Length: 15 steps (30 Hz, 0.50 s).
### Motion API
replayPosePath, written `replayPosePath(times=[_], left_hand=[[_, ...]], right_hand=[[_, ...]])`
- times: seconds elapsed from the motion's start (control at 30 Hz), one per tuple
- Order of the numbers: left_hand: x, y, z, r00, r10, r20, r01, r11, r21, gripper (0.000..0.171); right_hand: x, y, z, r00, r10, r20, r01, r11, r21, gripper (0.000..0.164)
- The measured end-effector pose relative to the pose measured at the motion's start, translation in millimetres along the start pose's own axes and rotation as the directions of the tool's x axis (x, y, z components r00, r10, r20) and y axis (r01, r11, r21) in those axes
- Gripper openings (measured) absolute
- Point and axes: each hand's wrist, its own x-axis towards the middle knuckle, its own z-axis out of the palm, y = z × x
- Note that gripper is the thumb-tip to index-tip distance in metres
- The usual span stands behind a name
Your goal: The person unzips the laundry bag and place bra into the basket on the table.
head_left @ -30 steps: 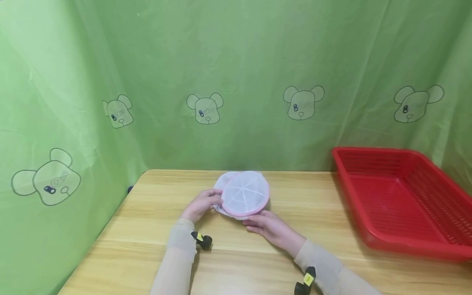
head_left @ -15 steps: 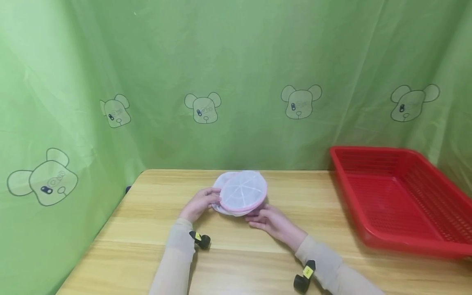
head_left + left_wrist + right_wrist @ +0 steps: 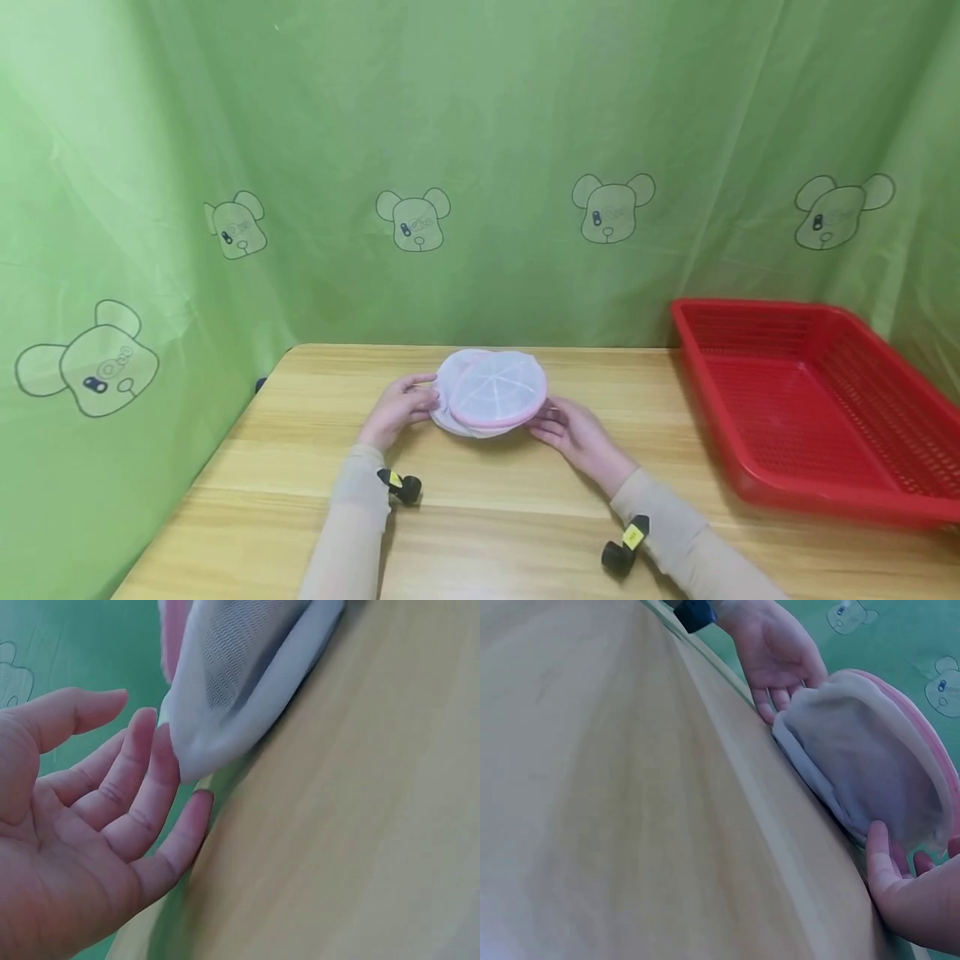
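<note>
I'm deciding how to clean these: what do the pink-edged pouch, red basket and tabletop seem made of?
Pouch: probably synthetic mesh, matte; a fine, see-through texture and soft folds show in the left wrist view. Red basket: likely moulded plastic, slightly glossy, given its even colour and slotted walls. Tabletop: wood or wood-look laminate; pale grain and soft glare fit either.

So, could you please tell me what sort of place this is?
Probably a makeshift, curtained-off recording station: green sheeting printed with cartoon animal faces hangs behind and beside a wood-grain table, and small black wrist-worn devices, likely cameras, are in view.
</note>
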Motion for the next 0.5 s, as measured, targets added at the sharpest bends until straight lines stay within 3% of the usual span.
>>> replayPosePath(times=[0.2, 0.5], left_hand=[[-3.0, 2.5, -4.6, 0.997, 0.014, -0.072, -0.017, 0.999, -0.038, 0.049], [-1.9, 3.8, -1.1, 0.999, 0.018, -0.040, -0.018, 1.000, -0.020, 0.050]], right_hand=[[0.6, -4.1, -1.4, 0.999, -0.011, -0.046, 0.011, 1.000, -0.002, 0.046], [0.8, -4.3, -1.5, 0.999, -0.022, -0.031, 0.022, 1.000, -0.010, 0.042]])
